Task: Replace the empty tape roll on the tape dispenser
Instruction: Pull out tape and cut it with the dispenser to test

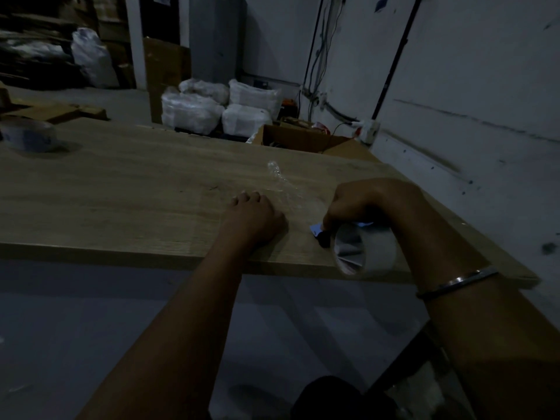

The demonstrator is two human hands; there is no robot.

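Here, head view, the only one, dim and wide.

Dispenser (348,237): at the near right edge of the table (121,183), partly over the lip. A blue part and a black part show beside the right fingers; the rest is hidden under the hand. Judged light, rigid plastic, with a cutting edge somewhere near the front, so best held by the body or handle, away from the blade.

Roll (362,253): clear tape with a pale core, on the dispenser, its open side facing the camera. Whether it is full or spent cannot be told. Judged light and stiff across the core, slick on the outer face, sticky at any loose end; take it by the rim or through the core.

Right hand (360,201): fingers curled down on the dispenser's front end; a bangle (457,281) on the forearm.

Left hand (253,215): resting on the table just left of the dispenser, fingers curled loosely, holding nothing that shows.

Scrap (280,180): crumpled clear tape or film lying beyond the hands.

Second roll (28,136): far left of the table, well apart; blurred.

Beyond the table: white sacks (218,107), an open carton (303,139).
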